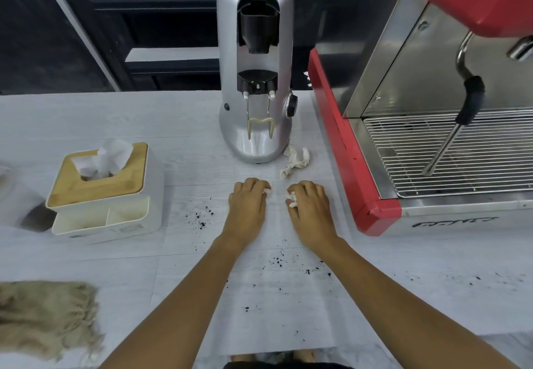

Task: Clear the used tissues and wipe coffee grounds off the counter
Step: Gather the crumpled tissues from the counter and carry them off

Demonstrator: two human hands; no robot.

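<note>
My left hand (247, 202) lies on the counter with its fingers curled over a crumpled white tissue (268, 192) that peeks out at the fingertips. My right hand (308, 204) beside it grips another crumpled tissue (292, 199). A third used tissue (294, 160) lies loose just beyond both hands, at the foot of the grinder. Dark coffee grounds (202, 218) are scattered left of my left hand, and more coffee grounds (278, 262) lie between and right of my forearms.
A silver coffee grinder (255, 80) stands straight ahead. The red espresso machine (432, 137) fills the right side. A white tissue box with a wooden lid (106, 192) sits at left. A beige cloth (49, 313) lies at the near left counter edge.
</note>
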